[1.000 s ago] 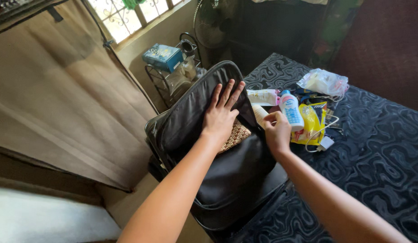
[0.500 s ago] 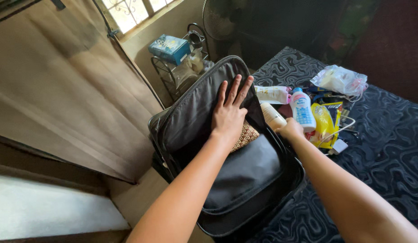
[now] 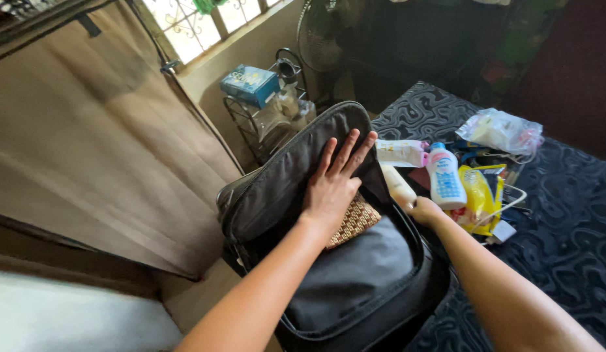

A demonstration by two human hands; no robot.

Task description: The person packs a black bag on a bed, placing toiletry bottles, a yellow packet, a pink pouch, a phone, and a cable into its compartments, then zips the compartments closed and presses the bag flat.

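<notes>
A black bag lies open at the edge of a dark patterned bedspread. My left hand presses flat on the raised flap, fingers spread, with its heel over a tan woven pouch inside the bag. My right hand is curled at the bag's right rim, at the base of a cream bottle. What its fingers grip is hidden. Just beyond it stand a white bottle with a blue label and a yellow packet.
A white tube with a pink cap, a clear plastic bag and a white charger with cable lie on the bed. A wire rack with a blue box and a fan stand behind. A tan curtain hangs left.
My right hand dropped from beside the blue-label bottle to the bag's right rim and curled there. My left hand stayed flat on the flap. The view shifted slightly.
</notes>
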